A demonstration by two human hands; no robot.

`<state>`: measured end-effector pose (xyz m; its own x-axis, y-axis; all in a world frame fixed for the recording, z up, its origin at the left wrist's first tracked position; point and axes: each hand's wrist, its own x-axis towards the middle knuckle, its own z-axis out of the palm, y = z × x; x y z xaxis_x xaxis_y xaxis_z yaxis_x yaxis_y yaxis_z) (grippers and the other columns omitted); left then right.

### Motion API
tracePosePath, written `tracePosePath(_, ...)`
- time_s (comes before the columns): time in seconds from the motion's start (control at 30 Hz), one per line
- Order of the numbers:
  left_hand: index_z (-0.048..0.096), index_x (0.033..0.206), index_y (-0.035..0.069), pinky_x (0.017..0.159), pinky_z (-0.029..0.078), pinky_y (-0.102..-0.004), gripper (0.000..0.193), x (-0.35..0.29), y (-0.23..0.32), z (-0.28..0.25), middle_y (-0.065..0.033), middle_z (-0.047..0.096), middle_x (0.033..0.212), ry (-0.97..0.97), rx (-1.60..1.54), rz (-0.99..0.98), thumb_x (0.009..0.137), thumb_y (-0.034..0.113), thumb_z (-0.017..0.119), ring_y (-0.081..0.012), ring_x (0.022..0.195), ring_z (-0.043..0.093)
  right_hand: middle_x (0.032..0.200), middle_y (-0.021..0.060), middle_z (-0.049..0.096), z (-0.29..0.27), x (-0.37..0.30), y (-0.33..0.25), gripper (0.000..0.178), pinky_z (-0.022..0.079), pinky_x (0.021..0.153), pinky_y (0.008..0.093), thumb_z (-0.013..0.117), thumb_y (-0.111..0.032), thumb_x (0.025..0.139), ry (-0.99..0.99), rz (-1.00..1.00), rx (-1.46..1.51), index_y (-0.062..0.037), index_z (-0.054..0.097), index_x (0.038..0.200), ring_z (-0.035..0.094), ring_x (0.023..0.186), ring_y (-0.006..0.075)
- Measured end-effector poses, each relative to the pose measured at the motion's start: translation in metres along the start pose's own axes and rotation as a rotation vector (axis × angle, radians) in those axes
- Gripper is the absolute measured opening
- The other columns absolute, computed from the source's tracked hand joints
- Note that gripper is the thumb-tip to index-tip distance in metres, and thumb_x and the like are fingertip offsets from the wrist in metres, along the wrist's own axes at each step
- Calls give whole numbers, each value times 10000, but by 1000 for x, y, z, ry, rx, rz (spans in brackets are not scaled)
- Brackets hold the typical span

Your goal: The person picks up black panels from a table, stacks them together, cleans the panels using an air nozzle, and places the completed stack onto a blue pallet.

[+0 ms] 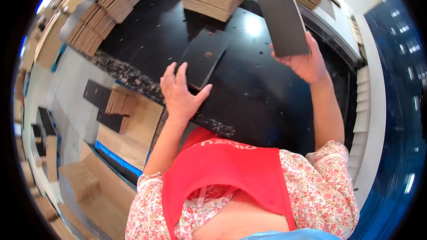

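In my right hand (307, 62) is a dark rectangular board (282, 20), raised and tilted above the right side of the black worktable (253, 102). The fingers grip its lower end, with the thumb along the right edge. A second dark board (205, 55) lies flat on the table, with a small brown spot on its face. Beside the near end of that board, my left hand (180, 93) has its fingers spread and holds nothing. Whether its fingertips touch the board I cannot tell.
Stacked boards with brown edges (207, 4) stand at the table's far side, and more stacks (95, 22) line its far left. Crumbs and chips litter the left edge. Left of the table, a wooden pallet (133, 129) bears some boards. A pale machine rail (373, 106) runs along the right.
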<state>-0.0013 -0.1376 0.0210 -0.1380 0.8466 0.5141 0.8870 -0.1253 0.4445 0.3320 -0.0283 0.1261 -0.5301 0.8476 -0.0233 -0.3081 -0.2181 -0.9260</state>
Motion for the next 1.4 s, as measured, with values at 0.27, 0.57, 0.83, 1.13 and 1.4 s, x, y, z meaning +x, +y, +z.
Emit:
tracePosePath(0.27,480,1378,38,1083,378,-471,745,2,-4,6,-222,430,1408,-12,-36,48,765,295,815,-400,1300,433,1293,169,615,-12,-122,31,692,472,995,423,331,-579,1014,246,-93,289,-38,484,1417,609,1133,323)
tracePosePath(0.57,467,1400,41,1103,362,-479,744,1,-7,11,-222,406,1434,-28,-65,62,803,327,807,-398,1331,404,1207,106,626,-44,-189,44,460,424,992,412,758,-323,846,763,-54,-1657,-1,678,1165,580,1144,283)
tracePosePath(0.83,461,1420,65,1110,349,-478,752,0,-8,13,-220,392,1446,-38,-89,73,814,343,807,-391,1343,394,1273,97,602,-30,-213,59,397,435,1016,432,802,-157,772,869,-61,-1889,4,659,1106,565,1176,294)
tracePosePath(1.13,464,1420,62,1085,375,-486,749,-1,-8,10,-218,388,1444,-64,-77,62,813,338,807,-392,1328,401,1124,110,652,16,-202,83,236,520,880,384,756,-98,773,728,-230,-1772,-6,656,966,628,1008,296)
tracePosePath(1.4,472,1414,45,1074,390,-477,725,2,-3,10,-215,395,1443,-74,-80,71,807,245,814,-379,1321,410,1122,82,628,21,-163,81,232,513,870,378,764,-138,770,585,-265,-1770,-40,654,949,609,1012,263)
